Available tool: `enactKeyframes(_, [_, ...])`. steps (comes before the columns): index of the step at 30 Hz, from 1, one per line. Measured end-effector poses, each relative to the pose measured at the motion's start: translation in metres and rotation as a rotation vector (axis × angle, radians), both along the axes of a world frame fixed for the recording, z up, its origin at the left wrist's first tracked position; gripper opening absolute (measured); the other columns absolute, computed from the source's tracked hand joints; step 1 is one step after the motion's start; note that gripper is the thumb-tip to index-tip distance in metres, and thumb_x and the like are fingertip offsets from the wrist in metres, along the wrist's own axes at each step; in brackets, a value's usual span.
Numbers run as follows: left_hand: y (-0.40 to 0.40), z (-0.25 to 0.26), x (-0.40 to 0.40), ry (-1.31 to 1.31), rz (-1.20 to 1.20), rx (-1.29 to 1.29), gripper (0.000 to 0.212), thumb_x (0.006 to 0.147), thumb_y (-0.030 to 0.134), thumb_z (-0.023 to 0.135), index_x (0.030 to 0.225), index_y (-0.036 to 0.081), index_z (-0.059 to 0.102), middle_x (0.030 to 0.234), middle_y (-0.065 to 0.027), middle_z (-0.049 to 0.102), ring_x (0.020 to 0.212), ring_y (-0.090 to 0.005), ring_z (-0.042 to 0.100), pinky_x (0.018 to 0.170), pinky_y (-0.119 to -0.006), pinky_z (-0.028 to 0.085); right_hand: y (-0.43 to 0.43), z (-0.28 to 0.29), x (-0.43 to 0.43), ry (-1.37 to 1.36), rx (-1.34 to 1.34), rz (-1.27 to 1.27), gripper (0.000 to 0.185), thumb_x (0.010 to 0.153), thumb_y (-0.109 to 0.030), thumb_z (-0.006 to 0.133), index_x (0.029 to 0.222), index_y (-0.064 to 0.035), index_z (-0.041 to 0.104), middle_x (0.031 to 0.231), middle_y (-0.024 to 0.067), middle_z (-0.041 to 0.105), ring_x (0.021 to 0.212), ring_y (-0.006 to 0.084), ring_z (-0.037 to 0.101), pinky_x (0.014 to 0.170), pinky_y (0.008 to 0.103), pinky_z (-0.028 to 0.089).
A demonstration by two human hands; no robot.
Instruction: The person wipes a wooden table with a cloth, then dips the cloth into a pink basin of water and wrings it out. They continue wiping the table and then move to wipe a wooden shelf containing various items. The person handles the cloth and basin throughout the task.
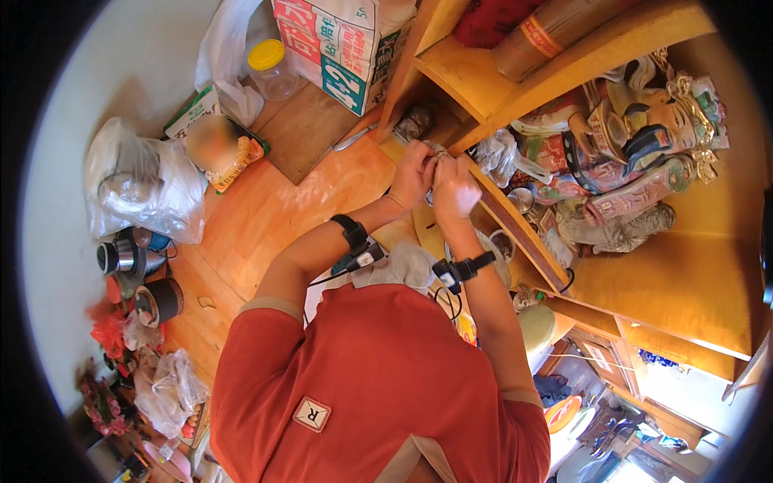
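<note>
My left hand (413,175) and my right hand (454,186) are close together at the front of a wooden shelf compartment. The fingertips of both pinch a thin, greyish twisted piece (436,148), which looks like the neck of a plastic bag. Just beyond them sits the bag's dark, crinkled body (414,122), inside the compartment. My fingers partly hide the pinched part. A metal-bladed tool, perhaps a knife (355,138), lies left of the hands beside a brown board (305,136).
An orange wooden tabletop (290,217) spreads to the left, with plastic bags (151,187), a yellow-lidded jar (275,72) and a printed paper sack (347,48) along it. Right of my hands, a painted figurine (628,133) lies within the yellow wooden shelving (694,290).
</note>
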State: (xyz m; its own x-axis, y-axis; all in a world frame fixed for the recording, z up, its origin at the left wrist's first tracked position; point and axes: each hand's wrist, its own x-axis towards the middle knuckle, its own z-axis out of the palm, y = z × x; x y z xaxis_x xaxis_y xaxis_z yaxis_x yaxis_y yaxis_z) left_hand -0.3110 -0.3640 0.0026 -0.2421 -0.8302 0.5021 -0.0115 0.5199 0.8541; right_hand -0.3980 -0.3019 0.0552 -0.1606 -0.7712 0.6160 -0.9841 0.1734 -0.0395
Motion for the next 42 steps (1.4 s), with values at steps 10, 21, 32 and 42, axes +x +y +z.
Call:
enactKeyframes(10, [0.004,0.038,-0.001,0.142,0.015,-0.01,0.011,0.088,-0.006,0.062,0.095,-0.001,0.054,0.096,-0.0212,0.052,0.084,-0.041,0.056,0.07,-0.042,0.047,0.0,0.042,0.006,-0.081,-0.195,0.04,0.014,0.088,-0.017,0.069,0.081,-0.012,0.059,0.08,0.0068,0.057,0.062,0.0236,0.066,0.049,0.0357,0.05])
enactKeyframes(21, [0.012,0.008,0.009,0.005,-0.034,0.131,0.013,0.086,-0.004,0.063,0.095,-0.001,0.054,0.09,-0.0206,0.054,0.084,-0.0426,0.056,0.07,-0.043,0.047,0.008,-0.002,0.008,-0.007,-0.047,0.007,0.009,0.087,-0.019,0.069,0.086,-0.0132,0.061,0.077,0.0061,0.057,0.057,0.0244,0.064,0.049,0.035,0.052])
enactKeyframes(32, [0.006,-0.066,0.001,-0.194,-0.126,0.298,0.016,0.083,-0.003,0.064,0.094,-0.002,0.053,0.092,-0.0251,0.055,0.086,-0.0452,0.055,0.074,-0.048,0.047,0.019,-0.071,-0.006,-0.011,0.144,-0.034,0.012,0.089,-0.018,0.066,0.082,-0.012,0.058,0.081,0.0079,0.063,0.068,0.0237,0.07,0.051,0.0355,0.055])
enactKeyframes(42, [0.02,0.011,-0.005,-0.07,-0.125,-0.05,0.018,0.085,-0.003,0.066,0.094,0.0,0.051,0.093,-0.0222,0.05,0.083,-0.0418,0.055,0.068,-0.043,0.046,0.032,0.005,-0.011,-0.097,-0.083,-0.033,0.007,0.089,-0.016,0.07,0.093,-0.0109,0.069,0.088,0.0076,0.065,0.068,0.0291,0.065,0.058,0.0376,0.053])
